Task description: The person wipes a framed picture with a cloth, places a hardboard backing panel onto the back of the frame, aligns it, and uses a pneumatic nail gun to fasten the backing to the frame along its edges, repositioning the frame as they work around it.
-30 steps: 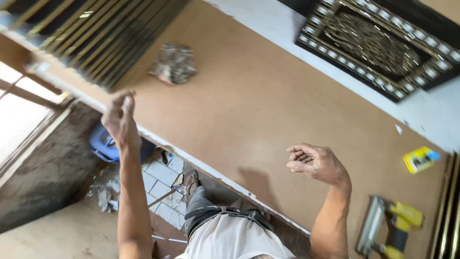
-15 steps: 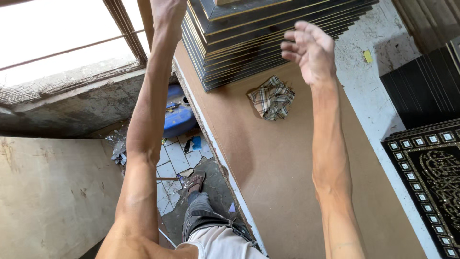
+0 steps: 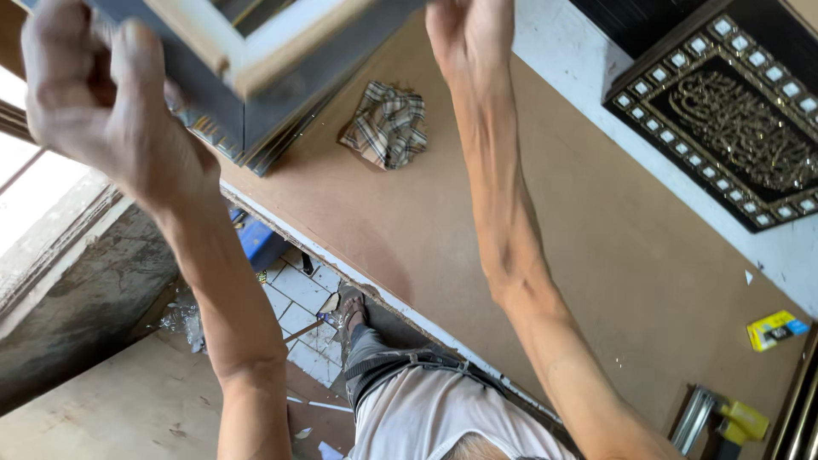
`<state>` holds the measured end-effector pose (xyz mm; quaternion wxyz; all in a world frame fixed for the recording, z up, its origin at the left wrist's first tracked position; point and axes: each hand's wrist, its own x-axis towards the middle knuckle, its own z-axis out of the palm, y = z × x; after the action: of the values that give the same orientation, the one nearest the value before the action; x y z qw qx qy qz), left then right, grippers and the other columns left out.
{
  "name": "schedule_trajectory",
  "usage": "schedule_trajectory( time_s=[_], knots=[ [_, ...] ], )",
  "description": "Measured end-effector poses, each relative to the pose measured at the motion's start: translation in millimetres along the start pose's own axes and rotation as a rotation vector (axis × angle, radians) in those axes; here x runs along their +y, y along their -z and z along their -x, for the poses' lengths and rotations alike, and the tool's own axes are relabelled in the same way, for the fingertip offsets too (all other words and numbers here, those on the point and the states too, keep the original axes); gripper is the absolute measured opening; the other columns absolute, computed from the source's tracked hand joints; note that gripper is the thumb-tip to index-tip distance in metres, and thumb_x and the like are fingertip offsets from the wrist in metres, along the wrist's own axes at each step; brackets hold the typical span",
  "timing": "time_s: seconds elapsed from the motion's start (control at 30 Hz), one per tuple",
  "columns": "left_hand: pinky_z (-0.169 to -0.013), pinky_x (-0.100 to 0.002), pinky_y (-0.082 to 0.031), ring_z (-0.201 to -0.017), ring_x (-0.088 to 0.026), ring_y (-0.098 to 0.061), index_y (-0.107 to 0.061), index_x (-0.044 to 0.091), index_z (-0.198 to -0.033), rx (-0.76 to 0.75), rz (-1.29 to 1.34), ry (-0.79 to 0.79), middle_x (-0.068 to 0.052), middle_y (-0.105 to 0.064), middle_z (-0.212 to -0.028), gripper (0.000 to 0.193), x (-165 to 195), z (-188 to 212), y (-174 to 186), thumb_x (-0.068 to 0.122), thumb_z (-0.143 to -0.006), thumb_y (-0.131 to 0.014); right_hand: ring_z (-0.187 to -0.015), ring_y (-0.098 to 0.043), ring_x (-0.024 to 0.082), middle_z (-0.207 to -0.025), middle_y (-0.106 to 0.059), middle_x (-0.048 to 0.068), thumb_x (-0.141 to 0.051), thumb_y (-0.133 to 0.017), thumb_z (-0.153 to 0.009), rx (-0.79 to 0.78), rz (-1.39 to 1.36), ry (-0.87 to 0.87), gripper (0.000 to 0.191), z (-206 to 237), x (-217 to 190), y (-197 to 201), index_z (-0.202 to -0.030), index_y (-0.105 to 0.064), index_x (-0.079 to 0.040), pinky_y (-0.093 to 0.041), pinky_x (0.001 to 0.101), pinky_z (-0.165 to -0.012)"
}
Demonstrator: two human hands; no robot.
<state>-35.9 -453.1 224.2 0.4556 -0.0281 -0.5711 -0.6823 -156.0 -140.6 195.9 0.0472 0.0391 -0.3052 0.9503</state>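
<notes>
Your left hand (image 3: 102, 102) and right hand (image 3: 469, 34) both grip the dark frame (image 3: 256, 60) (pale wood back) above the brown board (image 3: 596, 238), near the checked cloth (image 3: 388, 123).

**Both arms raised, hands high**

Left hand (image 3: 111, 111) at upper left, fingers curled and closed, blurred. Right hand (image 3: 469, 30) at the top edge, partly cut off, grip not visible. Both forearms bare, stretched up and away from the torso, elbows low.
</notes>
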Motion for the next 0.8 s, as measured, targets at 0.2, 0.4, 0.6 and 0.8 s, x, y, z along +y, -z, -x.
schedule_trajectory(
  time_s=[0.2, 0.4, 0.6, 0.8],
  knots=[
    [-0.067, -0.023, -0.054, -0.072, -0.008, -0.062, -0.070, -0.002, -0.127, -0.403, 0.187, 0.289, -0.003, -0.071, -0.095, 0.035, 6.3, 126.6, -7.4, 0.013, -0.096, -0.064, -0.126, -0.067, 0.029, -0.137, -0.064, 0.014, -0.012, -0.078, -0.074, 0.180, -0.174, 0.246, 0.074, 175.5, -153.6, 160.4, -0.141, -0.048, -0.012, -0.061, 0.0516, -0.106],
    [-0.085, -0.024, -0.052, -0.090, -0.010, -0.061, -0.065, -0.007, -0.133, -0.671, 0.276, 0.834, -0.005, -0.070, -0.107, 0.042, -95.2, 275.8, -75.0, -0.003, -0.092, -0.060, -0.134, -0.057, 0.034, -0.143, -0.058, 0.017, -0.001, -0.071, -0.078, 0.545, -0.153, 0.443, 0.079, 382.8, -178.8, 308.2, -0.151, -0.043, -0.014, -0.047, 0.0596, -0.121],
    [-0.082, -0.023, -0.055, -0.089, -0.014, -0.066, -0.067, -0.008, -0.127, -1.016, 0.084, 1.069, -0.011, -0.072, -0.106, 0.039, -151.9, 388.2, -95.5, -0.005, -0.089, -0.058, -0.136, -0.054, 0.033, -0.140, -0.060, 0.014, 0.005, -0.068, -0.078, 0.879, -0.283, 0.503, 0.061, 526.2, -157.3, 372.0, -0.134, -0.054, -0.015, -0.038, 0.0625, -0.122],
    [-0.096, -0.046, -0.055, -0.119, -0.031, -0.060, -0.065, 0.010, -0.132, -1.227, -0.818, -0.028, -0.017, -0.066, -0.128, 0.042, -185.0, 352.3, -106.9, 0.028, -0.096, -0.076, -0.136, -0.054, 0.029, -0.137, -0.062, 0.009, 0.003, -0.073, -0.081, 0.927, -0.399, 0.491, 0.052, 551.7, -131.9, 382.1, -0.127, -0.060, -0.017, -0.038, 0.0582, -0.122]
  ],
)
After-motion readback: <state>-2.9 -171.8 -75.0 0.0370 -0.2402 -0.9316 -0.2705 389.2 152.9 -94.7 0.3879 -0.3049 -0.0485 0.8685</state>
